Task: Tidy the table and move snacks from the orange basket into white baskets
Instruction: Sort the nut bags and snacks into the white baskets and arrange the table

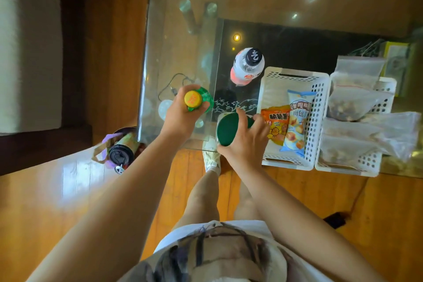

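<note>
Snacks, an orange packet [275, 127] and a blue packet [296, 121], lie in the white basket [295, 75] at the glass table's [183, 36] near edge, just beside the right hand [246, 144]. That hand grasps a green-lidded container [229, 129]. The left hand [183, 114] grips a yellow-capped green bottle [196, 99].

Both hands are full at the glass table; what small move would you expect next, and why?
Probably set the green bottle with the yellow cap, held by the left hand, upright beside the white bottle with the dark cap. That glass looks bare, and the right hand grips a green-lidded container.
</note>
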{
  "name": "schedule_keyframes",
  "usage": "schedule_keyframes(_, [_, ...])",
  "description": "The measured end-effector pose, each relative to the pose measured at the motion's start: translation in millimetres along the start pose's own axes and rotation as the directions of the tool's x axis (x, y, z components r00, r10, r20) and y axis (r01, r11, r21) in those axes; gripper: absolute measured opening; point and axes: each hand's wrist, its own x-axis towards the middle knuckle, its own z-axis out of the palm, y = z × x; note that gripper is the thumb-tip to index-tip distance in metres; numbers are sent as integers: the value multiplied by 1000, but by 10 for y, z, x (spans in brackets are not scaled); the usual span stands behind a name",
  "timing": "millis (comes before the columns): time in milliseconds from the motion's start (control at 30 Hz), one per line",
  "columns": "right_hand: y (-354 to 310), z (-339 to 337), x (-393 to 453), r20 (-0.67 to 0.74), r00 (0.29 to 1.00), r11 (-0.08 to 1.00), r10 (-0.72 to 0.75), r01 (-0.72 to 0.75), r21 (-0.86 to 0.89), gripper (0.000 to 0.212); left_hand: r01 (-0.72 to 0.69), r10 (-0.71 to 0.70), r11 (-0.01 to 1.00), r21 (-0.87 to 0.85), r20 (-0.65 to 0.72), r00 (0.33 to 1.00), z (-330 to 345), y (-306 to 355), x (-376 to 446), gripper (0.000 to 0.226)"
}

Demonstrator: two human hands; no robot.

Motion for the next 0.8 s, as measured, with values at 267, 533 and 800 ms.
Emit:
schedule_keyframes(267, [37,-76,50,57,998,991,17,-25,130,108,33,-34,989,-145,-2,999,-9,-30,51,34])
schedule_keyframes(533, [-130,-610,868,-84,996,860,23,23,509,86,15,-2,965,-262,49,999,16,-10,64,36])
schedule_keyframes(800, [-124,-796,1194,45,991,896,-123,92,434,34,38,-1,943,-331,112,994,42,12,57,41])
